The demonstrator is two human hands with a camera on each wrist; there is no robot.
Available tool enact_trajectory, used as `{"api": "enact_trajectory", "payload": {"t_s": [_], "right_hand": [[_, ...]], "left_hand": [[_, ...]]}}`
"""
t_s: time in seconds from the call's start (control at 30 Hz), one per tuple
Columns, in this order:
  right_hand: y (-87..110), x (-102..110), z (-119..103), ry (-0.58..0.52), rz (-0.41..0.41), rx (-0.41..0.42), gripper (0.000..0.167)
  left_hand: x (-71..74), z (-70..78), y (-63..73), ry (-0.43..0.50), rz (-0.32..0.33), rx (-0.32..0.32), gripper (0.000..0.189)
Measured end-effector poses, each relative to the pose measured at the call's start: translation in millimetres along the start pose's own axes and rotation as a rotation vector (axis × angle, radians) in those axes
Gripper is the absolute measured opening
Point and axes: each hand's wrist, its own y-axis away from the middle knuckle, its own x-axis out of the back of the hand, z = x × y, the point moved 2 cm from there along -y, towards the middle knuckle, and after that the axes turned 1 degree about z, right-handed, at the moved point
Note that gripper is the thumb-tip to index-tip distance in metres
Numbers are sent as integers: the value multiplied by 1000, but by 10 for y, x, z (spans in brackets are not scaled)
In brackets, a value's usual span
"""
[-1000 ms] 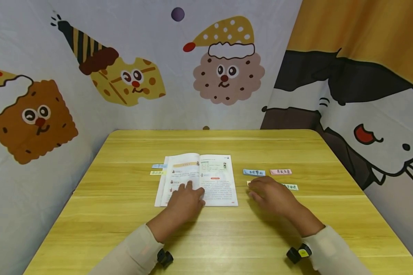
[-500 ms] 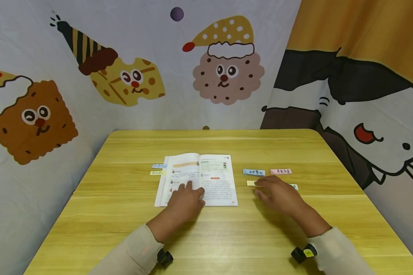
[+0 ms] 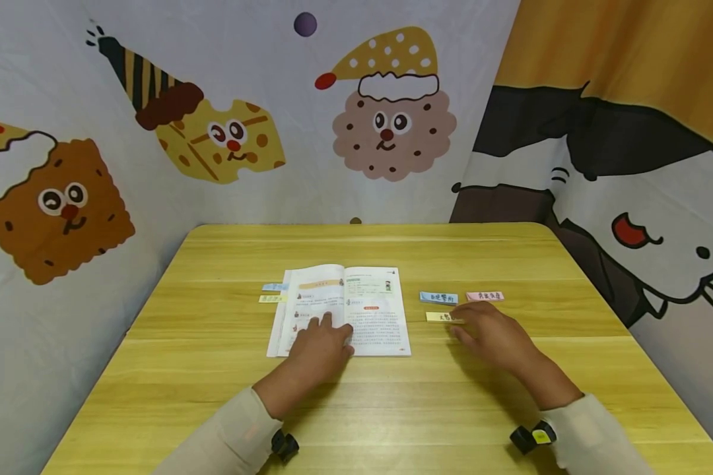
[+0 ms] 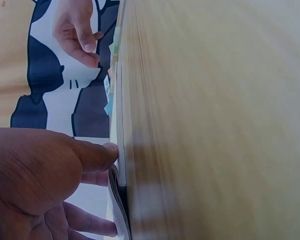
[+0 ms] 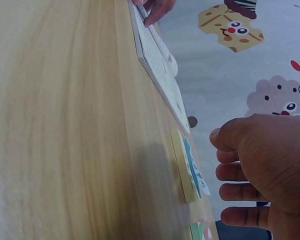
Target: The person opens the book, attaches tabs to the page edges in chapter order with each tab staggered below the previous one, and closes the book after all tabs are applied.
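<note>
An open book [image 3: 377, 330] lies on the table, and my left hand [image 3: 321, 346] rests on its pages near the fold with the fingers spread. In the left wrist view the left thumb [image 4: 102, 156] lies along the book's edge. My right hand [image 3: 493, 336] hovers over the right end of a yellow sticky-note strip [image 3: 440, 317], its fingers loosely bent and holding nothing. Behind it lie a blue strip [image 3: 438, 297] and a pink strip [image 3: 484, 296], all with handwriting. A green strip [image 5: 196, 231] shows in the right wrist view; the hand covers it in the head view.
A blue tab [image 3: 274, 287] and a yellow tab [image 3: 272, 299] stick out from the book's left edge. The wooden table [image 3: 368, 422] bears the book and strips. A cartoon-printed cloth [image 3: 309, 198] hangs behind and beside it.
My right hand has drifted to the right, uncovering more of the yellow strip and covering the green one. My left hand and the book have stayed in place.
</note>
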Motion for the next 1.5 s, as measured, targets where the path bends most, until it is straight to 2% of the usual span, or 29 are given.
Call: {"api": "enact_trajectory", "payload": {"t_s": [0.33, 0.63, 1.5], "right_hand": [[34, 22, 90, -9, 17, -12, 28], [75, 82, 135, -14, 26, -39, 35], [168, 158, 334, -20, 44, -105, 34]], "left_hand": [[5, 10, 6, 12, -10, 8, 32], [7, 11, 6, 13, -6, 7, 31], [15, 1, -6, 13, -12, 1, 30]]}}
